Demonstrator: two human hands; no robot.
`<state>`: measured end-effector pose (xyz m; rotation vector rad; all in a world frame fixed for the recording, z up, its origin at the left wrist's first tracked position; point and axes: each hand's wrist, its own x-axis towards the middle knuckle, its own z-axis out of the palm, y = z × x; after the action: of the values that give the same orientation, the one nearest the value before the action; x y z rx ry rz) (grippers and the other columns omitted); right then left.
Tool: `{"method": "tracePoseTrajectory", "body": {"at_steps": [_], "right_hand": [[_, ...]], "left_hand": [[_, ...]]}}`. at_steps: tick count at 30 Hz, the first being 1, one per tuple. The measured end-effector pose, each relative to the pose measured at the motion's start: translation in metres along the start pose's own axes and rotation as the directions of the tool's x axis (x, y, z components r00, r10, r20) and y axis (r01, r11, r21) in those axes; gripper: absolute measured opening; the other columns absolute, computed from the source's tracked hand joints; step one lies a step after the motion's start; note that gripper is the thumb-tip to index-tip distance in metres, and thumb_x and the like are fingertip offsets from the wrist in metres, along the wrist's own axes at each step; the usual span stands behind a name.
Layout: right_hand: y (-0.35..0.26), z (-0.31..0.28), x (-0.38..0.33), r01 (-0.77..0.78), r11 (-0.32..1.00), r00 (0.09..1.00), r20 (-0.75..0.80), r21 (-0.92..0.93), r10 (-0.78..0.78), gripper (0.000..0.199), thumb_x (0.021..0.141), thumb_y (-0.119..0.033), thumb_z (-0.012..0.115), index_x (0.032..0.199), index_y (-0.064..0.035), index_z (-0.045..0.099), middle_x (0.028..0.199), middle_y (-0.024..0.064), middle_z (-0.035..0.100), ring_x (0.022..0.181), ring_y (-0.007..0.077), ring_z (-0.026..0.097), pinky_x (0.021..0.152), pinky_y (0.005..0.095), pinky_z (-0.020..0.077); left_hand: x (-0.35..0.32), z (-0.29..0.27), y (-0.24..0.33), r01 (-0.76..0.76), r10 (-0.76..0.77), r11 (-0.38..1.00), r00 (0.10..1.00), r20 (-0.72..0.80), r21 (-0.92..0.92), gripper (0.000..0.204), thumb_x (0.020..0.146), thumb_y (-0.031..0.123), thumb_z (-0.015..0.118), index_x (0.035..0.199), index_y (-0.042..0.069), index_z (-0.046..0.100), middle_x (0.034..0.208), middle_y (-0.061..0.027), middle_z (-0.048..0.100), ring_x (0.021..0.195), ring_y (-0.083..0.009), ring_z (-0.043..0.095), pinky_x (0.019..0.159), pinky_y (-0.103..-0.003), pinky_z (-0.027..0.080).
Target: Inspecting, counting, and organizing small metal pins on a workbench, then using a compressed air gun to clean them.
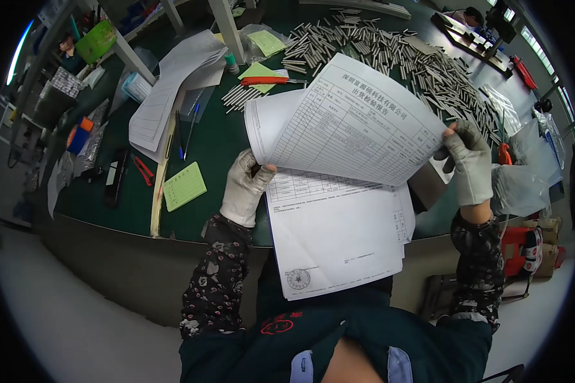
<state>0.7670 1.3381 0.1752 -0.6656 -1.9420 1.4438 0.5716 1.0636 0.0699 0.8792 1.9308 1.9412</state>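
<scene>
A printed form sheet (358, 127) is raised and curved in front of me. My gloved right hand (469, 159) pinches its right corner, the bare fingertips at its edge. At the sheet's lower left corner, my gloved left hand (246, 185) grips the paper between thumb and fingers. Beneath lies a stack of printed papers (338, 236), with a round stamp near its bottom left corner, overhanging the table's near edge. Another curled white page (268, 121) shows behind the raised sheet. Part of a dark block (428, 185) shows beside the stack, near my right hand.
Many metal rods (390, 57) are heaped across the far table. A red utility knife (265, 80) lies on green notes. To the left are more papers (172, 89), a blue pen (188, 134), a green notepad (184, 186) and a black stapler (115, 179). Plastic bags (521, 185) sit right.
</scene>
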Motion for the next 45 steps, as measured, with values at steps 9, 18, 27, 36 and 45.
{"method": "tracePoseTrajectory", "body": {"at_steps": [9,18,27,36,45], "right_hand": [[-0.016,-0.004,-0.065,0.653,0.646,0.723,0.582,-0.396,-0.373,0.069,0.068,-0.038,0.072,0.124,-0.0087,0.043,0.114,0.0128,0.052,0.096,0.0247,0.054,0.077,0.0345,0.0438],[-0.004,0.009,-0.120,0.861,0.134,0.484,0.871,-0.491,0.083,0.039,0.075,-0.028,0.056,0.109,-0.0090,0.057,0.112,0.0112,0.055,0.105,0.0246,0.052,0.082,0.0366,0.0401],[-0.008,0.006,-0.112,0.955,0.114,0.265,0.960,-0.274,0.086,0.017,0.076,-0.019,0.051,0.079,-0.0039,0.058,0.068,0.0042,0.055,0.070,0.0182,0.056,0.057,0.0318,0.0403],[-0.016,-0.002,-0.087,0.879,0.355,0.352,0.935,-0.319,-0.032,0.011,0.074,-0.016,0.053,0.078,-0.0080,0.058,0.072,0.0027,0.059,0.074,0.0177,0.059,0.061,0.0294,0.0452],[-0.015,-0.007,-0.051,0.613,0.700,0.709,0.645,-0.367,-0.284,0.014,0.071,-0.012,0.066,0.073,-0.0045,0.055,0.070,0.0053,0.057,0.066,0.0226,0.054,0.063,0.0315,0.0434]], "left_hand": [[0.003,0.009,0.001,0.100,-0.102,0.995,0.985,-0.140,-0.024,0.028,0.082,0.020,0.065,0.099,0.000,0.057,0.085,0.0001,0.057,0.074,-0.0068,0.054,0.068,-0.020,0.044],[-0.001,0.006,0.012,0.112,-0.115,0.993,0.983,-0.141,-0.030,0.032,0.083,0.024,0.063,0.100,-0.001,0.055,0.086,-0.0020,0.058,0.077,-0.0071,0.054,0.070,-0.021,0.044],[-0.005,0.004,-0.009,0.066,-0.061,0.997,0.990,-0.130,0.035,0.018,0.085,0.014,0.060,0.098,0.001,0.059,0.088,-0.0012,0.055,0.080,-0.0086,0.053,0.073,-0.022,0.043],[-0.001,0.005,0.001,0.076,-0.065,0.994,0.987,-0.147,0.074,0.022,0.086,0.016,0.060,0.103,0.001,0.057,0.088,-0.0005,0.059,0.079,-0.0064,0.052,0.074,-0.021,0.042],[-0.008,-0.001,0.007,0.111,-0.111,0.994,0.986,-0.128,-0.004,0.024,0.085,0.017,0.060,0.101,-0.001,0.058,0.097,-0.0036,0.057,0.088,-0.0096,0.053,0.078,-0.023,0.042]]}}
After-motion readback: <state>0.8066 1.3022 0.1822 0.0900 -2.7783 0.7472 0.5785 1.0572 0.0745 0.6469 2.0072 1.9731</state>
